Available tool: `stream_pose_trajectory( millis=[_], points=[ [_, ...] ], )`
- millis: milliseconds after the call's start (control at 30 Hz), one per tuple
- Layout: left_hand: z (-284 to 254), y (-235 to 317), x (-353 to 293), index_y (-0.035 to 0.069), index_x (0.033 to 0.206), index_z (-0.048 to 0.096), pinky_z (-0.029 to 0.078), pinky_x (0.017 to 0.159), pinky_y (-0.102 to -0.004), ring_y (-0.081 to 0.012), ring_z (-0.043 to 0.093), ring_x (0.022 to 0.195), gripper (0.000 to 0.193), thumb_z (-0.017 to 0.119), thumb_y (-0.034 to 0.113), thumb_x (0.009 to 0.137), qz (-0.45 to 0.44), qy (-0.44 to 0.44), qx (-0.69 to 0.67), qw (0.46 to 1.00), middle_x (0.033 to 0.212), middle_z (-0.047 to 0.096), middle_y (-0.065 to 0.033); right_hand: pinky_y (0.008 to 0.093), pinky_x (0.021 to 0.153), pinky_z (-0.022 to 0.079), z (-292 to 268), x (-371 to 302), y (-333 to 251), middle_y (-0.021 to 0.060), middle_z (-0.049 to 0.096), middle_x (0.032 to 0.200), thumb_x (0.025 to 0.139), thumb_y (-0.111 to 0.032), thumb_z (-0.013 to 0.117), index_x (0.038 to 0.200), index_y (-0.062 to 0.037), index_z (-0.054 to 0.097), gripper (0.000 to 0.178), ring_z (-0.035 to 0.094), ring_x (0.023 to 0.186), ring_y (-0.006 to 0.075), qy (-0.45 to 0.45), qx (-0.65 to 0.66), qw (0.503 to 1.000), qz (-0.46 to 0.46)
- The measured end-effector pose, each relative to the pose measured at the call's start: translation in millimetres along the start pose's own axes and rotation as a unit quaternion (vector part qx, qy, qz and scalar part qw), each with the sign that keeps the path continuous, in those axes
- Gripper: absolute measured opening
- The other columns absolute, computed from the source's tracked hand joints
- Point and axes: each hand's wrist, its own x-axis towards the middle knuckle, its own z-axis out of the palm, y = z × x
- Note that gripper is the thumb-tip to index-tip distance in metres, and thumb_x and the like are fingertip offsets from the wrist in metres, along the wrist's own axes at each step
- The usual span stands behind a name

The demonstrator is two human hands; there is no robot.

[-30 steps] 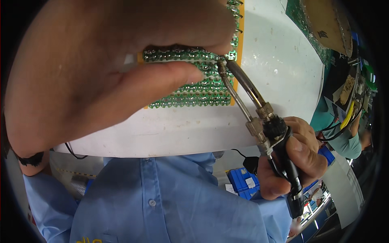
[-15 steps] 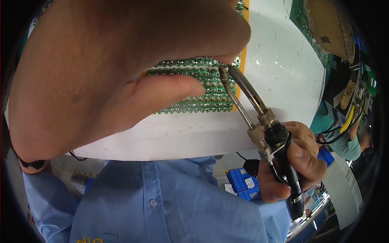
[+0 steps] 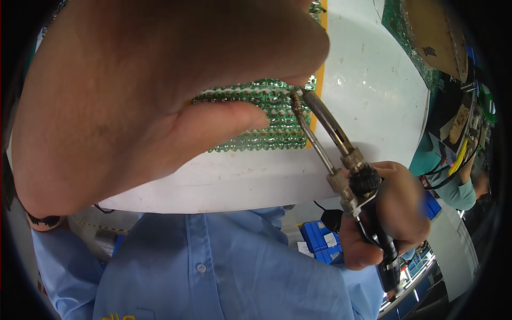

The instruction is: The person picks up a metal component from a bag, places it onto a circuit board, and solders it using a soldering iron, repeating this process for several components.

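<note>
My left hand (image 3: 160,101) looms large over a panel of small green circuit boards (image 3: 272,120) with shiny solder joints, set along an orange-yellow edge strip. Its thumb is stretched out apart from the forefinger; the other fingertips are hidden. Nothing shows between thumb and forefinger. My right hand (image 3: 397,208) is wrapped round the black handle of a soldering iron (image 3: 333,128). A thin metal feed tube runs beside the iron's curved barrel. Both ends of the tool reach the right part of the panel, just below my left forefinger. Whether the tip touches a joint is too small to tell.
The panel lies on a white worktop (image 3: 368,101). At the right stand a brown board (image 3: 434,32), a green sheet (image 3: 405,42) and a yellow-handled tool (image 3: 457,157). Blue boxes (image 3: 320,240) are below the worktop's edge. Another person's sleeve (image 3: 453,189) shows at the far right.
The soldering iron and my right hand have shifted slightly down and to the right. My left hand has barely moved and stays over the panel.
</note>
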Motion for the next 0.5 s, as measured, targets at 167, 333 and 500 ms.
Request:
stream_pose_trajectory(
  millis=[167,333,500],
  points=[
    [-0.4,0.0,1.7,-0.002,0.091,0.066,0.037,0.058,-0.0328,-0.0193,0.049,0.068,0.034,0.076,0.011,0.06,0.002,0.0,0.005,1.0,0.08,0.052,-0.0088,0.0349,0.056,0.05,-0.2,-0.1,-1.6,0.0119,0.062,0.066,0.091,-0.059,0.052,0.114,-0.0062,0.052,0.058,0.064,0.061,0.0241,-0.009,-0.005,1.0,0.002],
    [0.6,-1.0,3.7,-0.002,0.091,0.066,0.038,0.058,-0.0333,-0.0201,0.05,0.068,0.036,0.076,0.011,0.059,0.001,-0.002,0.002,1.0,0.081,0.052,-0.0094,0.0341,0.053,0.048,1.1,-2.7,-1.0,0.0139,0.061,0.07,0.093,-0.057,0.049,0.115,-0.0051,0.05,0.056,0.063,0.059,0.0246,0.025,0.014,1.0,-0.012],
    [1.5,-1.8,5.8,-0.002,0.092,0.066,0.038,0.058,-0.0338,-0.0208,0.051,0.069,0.037,0.077,0.011,0.059,-0.001,-0.001,0.007,1.0,0.081,0.053,-0.01,0.0339,0.05,0.048,1.5,-2.6,0.7,0.0152,0.06,0.072,0.095,-0.055,0.048,0.115,-0.004,0.05,0.055,0.063,0.06,0.0249,0.039,0.022,0.999,-0.03]
  ],
)
